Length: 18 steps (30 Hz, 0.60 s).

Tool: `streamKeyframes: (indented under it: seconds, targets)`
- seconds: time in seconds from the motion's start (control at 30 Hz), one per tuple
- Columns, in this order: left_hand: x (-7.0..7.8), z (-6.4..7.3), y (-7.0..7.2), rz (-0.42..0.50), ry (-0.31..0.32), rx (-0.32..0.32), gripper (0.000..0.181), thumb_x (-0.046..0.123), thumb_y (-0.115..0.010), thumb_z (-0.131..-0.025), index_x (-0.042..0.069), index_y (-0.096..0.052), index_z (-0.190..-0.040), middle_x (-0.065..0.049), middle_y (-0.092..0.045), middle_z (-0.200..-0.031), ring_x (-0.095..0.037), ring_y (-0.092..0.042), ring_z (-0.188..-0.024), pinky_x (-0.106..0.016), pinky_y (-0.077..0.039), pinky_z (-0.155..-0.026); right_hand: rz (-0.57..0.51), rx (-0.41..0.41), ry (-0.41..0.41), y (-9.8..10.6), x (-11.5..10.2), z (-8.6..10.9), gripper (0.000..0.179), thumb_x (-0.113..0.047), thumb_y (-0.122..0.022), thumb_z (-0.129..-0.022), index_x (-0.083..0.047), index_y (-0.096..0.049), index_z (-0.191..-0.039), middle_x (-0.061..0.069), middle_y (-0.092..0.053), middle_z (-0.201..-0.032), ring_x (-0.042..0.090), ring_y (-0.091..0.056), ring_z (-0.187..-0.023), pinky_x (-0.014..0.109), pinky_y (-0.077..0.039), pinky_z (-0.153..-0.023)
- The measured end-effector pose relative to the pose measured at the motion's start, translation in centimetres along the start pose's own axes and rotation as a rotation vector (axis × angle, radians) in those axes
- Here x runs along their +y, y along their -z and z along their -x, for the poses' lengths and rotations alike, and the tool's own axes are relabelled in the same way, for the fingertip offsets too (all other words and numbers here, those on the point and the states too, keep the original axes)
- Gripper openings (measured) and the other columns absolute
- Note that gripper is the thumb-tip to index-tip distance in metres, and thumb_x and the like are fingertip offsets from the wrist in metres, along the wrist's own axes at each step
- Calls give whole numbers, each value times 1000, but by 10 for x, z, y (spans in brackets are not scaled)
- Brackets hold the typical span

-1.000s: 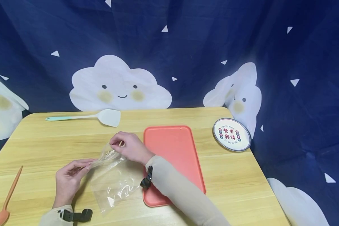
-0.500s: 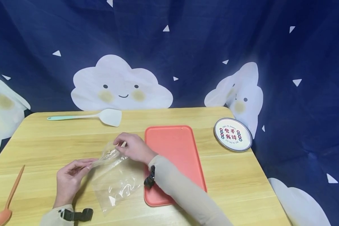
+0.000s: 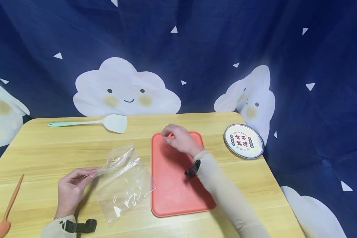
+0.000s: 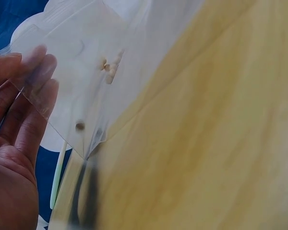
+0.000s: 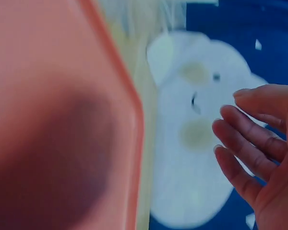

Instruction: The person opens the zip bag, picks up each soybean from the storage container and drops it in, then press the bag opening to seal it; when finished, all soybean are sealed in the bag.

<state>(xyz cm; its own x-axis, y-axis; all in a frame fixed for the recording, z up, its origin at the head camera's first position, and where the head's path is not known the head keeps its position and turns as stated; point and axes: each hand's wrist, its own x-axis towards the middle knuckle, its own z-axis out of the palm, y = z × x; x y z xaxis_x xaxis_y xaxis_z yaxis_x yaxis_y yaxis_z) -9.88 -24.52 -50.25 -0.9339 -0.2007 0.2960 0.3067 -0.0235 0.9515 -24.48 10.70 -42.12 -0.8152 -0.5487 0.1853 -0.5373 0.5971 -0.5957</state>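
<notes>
A clear plastic bag (image 3: 123,185) lies slanted on the table, its near corner overlapping the tray's left edge. My left hand (image 3: 72,186) pinches the bag's left edge between thumb and fingers. Several small beige, bean-like pieces (image 4: 109,67) and a darker one (image 4: 80,126) show in the bag in the left wrist view; their kind is unclear. Over the far part of the coral tray (image 3: 178,195) hovers my right hand (image 3: 181,140). In the right wrist view, the fingers (image 5: 249,153) of that hand are loosely bent, with nothing seen between them.
A white spatula (image 3: 116,123) with a mint handle lies along the back edge. At the right edge sits an oval plate (image 3: 244,141) with red lettering. An orange spoon (image 3: 1,228) lies at the left front. A dark blue curtain (image 3: 196,39) hangs behind the table.
My right hand has let go of the bag's upper edge and moved right, over the tray. The left hand keeps its grip on the bag, nearly still.
</notes>
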Motion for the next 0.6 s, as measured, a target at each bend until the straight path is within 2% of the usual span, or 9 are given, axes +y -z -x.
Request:
streamKeyframes:
  seconds: [0.13, 0.27, 0.43, 0.6]
  targets:
    - [0, 0, -1, 3, -2, 6, 15, -34, -59, -74, -23, -59, -85, -13, -73, -94, -21, -71, -90, -29, -57, -83, 153, 9, -40, 21, 29, 8, 12, -8, -71, -89, -4, -70, -100, 1, -65, -96, 18, -63, -93, 32, -53, -85]
    - [-1, -1, 0, -3, -6, 7, 16, -33, -60, -74, -23, -59, -86, -14, -73, -94, -20, -71, -90, -28, -57, -83, 279, -19, -84, 35, 55, 14, 17, -6, -73, -86, -3, -71, -103, 5, -65, -98, 24, -64, -95, 37, -53, -88]
    - [-2, -1, 0, -6, -5, 9, 17, -33, -60, -74, -23, -60, -88, -15, -73, -95, -19, -71, -89, -27, -58, -81, 380, -68, -131, 38, 78, 17, 20, -7, -73, -85, -4, -71, -105, 7, -66, -101, 28, -64, -98, 42, -54, -88]
    - [-2, 0, -1, -12, -7, 9, 17, -32, -60, -74, -23, -60, -88, -15, -73, -95, -19, -71, -89, -26, -58, -80, 452, -129, -149, 35, 90, 17, 17, -7, -70, -88, -5, -72, -104, 7, -66, -99, 27, -64, -94, 41, -55, -85]
